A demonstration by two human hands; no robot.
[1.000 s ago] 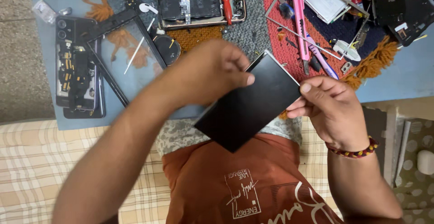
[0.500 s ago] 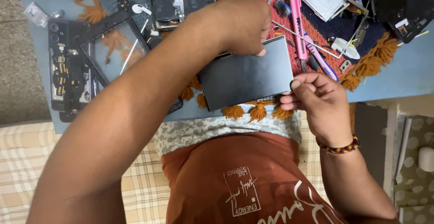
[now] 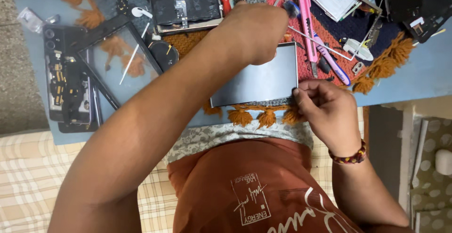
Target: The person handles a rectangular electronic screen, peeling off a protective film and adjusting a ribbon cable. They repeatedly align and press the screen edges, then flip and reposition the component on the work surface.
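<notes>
A dark rectangular panel [image 3: 263, 80] lies nearly flat on the fringed woven mat [image 3: 245, 115] at the blue table's near edge. My left hand [image 3: 256, 33] is curled over the panel's far edge, knuckles up, with its fingertips hidden underneath. My right hand [image 3: 325, 108], with a beaded bracelet on the wrist, pinches the panel's near right corner. My left forearm crosses the view from the lower left and hides the panel's left part.
An opened phone with a black battery [image 3: 188, 4] lies behind the left hand. A glass frame [image 3: 117, 59] and a stripped phone body [image 3: 66, 80] lie at the left. A pink utility knife [image 3: 306, 21], a purple tool [image 3: 332, 63] and a black device [image 3: 419, 2] lie at the right.
The panel has swung from tilted in the air above my lap to nearly flat on the mat. Both hands moved forward with it, the left hand farthest.
</notes>
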